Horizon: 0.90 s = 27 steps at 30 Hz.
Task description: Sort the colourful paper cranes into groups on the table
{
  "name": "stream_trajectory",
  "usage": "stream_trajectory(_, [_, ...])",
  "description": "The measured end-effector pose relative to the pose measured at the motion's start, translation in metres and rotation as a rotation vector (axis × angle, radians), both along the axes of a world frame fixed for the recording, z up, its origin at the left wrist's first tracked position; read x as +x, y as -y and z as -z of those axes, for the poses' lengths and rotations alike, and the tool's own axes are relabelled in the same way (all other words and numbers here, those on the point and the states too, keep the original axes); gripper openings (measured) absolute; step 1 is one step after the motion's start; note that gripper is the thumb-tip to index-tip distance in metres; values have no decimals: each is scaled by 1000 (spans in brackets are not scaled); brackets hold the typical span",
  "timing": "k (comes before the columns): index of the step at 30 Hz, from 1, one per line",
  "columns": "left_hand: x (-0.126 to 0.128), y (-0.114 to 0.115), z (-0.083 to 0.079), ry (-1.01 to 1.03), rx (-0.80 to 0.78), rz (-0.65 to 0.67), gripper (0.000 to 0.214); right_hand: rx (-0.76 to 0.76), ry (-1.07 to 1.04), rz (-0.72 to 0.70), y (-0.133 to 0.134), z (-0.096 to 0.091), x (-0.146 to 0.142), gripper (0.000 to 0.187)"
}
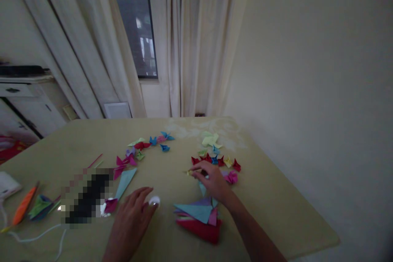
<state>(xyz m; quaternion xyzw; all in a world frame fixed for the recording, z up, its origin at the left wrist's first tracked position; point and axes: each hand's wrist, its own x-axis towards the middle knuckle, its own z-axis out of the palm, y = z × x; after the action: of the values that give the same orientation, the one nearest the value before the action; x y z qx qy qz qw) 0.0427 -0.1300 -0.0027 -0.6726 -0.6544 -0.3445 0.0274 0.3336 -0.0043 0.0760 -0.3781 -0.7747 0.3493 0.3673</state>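
Note:
My left hand [133,217] curves round a small white roll [154,201], which looks like tape, its thumb against the roll's near edge. Farther off, my right hand [211,178] is closed in a pinch on a small yellow folded paper piece [187,172], whose tip points left. Beyond that hand runs a row of red, blue and yellow folded paper figures [221,160]. A pink paper figure [231,177] lies just to its right. Nearer to me, pointed folded papers [196,213] in light blue, purple, pink and red are stacked.
More paper figures [141,145] form a line at the back left. A light blue paper cone [125,182] lies beyond my left hand. At the left are an orange pointed object [25,204], a white cable [37,237] and a blurred-out dark object [89,196]. A wall [322,110] borders the right side.

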Motion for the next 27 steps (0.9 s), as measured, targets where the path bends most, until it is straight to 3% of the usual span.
stream_trajectory(1, [-15,1,7,-5,-40,-57,48,-4,-27,46,-10,-1,8,21])
stream_trajectory(4, [-42,4,20,123,-217,-42,45,-71,-65,148,-35,-1,27,40])
stream_trajectory(6, [-40,4,17,252,-279,18,44,-60,-40,249,-37,-1,28,47])
stream_trajectory(8, [-23,3,5,375,-269,71,43,-20,-10,301,-25,-1,20,39])
stream_trajectory(10, [3,0,-11,487,-219,122,42,-24,5,214,-1,-1,4,28])
stream_trajectory(11, [17,-1,-19,526,-186,146,40,-52,26,105,12,0,-4,25])
stream_trajectory(14, [55,-4,-41,552,-106,216,33,-106,93,-184,47,2,-27,31])
stream_trajectory(18, [75,-6,-48,545,-89,231,28,-35,113,-155,58,8,-40,7])
stream_trajectory(22, [42,-6,-34,467,-78,57,36,47,92,-74,38,11,-31,11])
stream_trajectory(25, [-11,0,-19,144,-22,-205,45,148,88,105,12,8,-14,12])
stream_trajectory(27, [-48,6,-10,-82,-112,-390,50,213,91,227,-7,3,-1,14])
